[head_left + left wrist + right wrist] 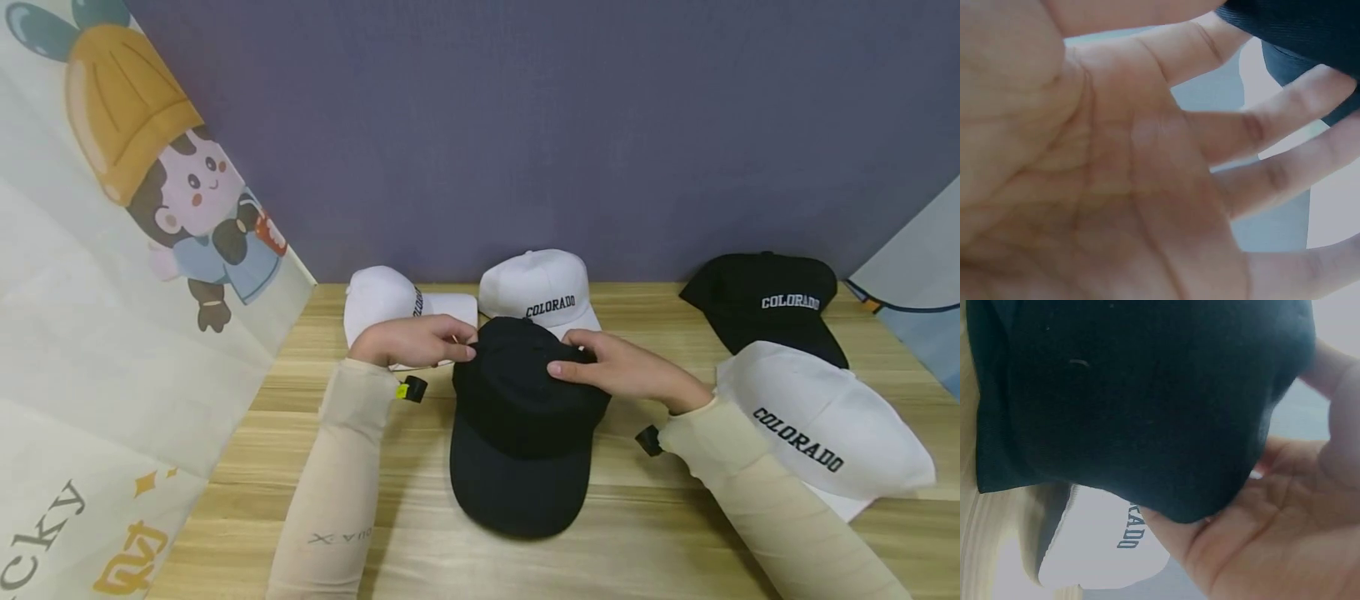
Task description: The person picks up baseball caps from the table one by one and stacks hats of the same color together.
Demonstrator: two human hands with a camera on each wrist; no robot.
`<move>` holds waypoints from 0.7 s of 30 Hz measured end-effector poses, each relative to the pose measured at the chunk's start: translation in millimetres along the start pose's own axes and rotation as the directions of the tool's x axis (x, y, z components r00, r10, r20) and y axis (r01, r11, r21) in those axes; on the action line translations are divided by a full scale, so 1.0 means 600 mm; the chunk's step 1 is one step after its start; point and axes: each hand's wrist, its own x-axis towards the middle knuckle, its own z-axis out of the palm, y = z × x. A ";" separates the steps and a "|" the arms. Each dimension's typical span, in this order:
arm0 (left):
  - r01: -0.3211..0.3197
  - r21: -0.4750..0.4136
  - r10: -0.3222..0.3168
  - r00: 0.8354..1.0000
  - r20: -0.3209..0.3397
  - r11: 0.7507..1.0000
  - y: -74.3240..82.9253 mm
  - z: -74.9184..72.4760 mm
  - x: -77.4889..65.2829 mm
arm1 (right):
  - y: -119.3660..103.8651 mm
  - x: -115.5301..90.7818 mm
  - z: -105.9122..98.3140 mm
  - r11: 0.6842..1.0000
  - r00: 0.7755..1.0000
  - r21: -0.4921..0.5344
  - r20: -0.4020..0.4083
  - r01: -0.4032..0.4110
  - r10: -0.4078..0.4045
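Note:
A black baseball cap [525, 483] is between both hands in the middle of the head view, its brim toward me. My left hand [412, 340] pinches its left edge between thumb and fingers; the left wrist view shows the other fingers spread beside the dark cloth [1310, 28]. On the opposite side, my right hand [633, 371] grips the crown, thumb on top and fingers underneath. Dark fabric of the cap [1135, 406] fills much of the right wrist view. Just behind it stand two white caps, one at left [375, 296] and one in the middle [536, 279] marked COLORADO.
At the right, a black COLORADO cap [765, 283] lies behind a white COLORADO cap [847, 417], which the right forearm partly overlaps. A grey-purple panel [525, 125] closes off the back of the wooden table [420, 533]. Printed cloth [90, 333] hangs at left.

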 end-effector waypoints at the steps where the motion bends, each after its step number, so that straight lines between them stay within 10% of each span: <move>1: 0.001 -0.004 -0.001 1.000 -0.003 1.000 -0.001 0.001 0.000 | 0.001 0.001 0.001 1.000 1.000 -0.007 -0.013 -0.006 0.005; 21: -0.048 0.038 0.051 0.997 -0.062 0.998 -0.027 -0.003 0.017 | 0.018 0.009 0.009 0.999 0.998 -0.036 -0.069 0.007 -0.010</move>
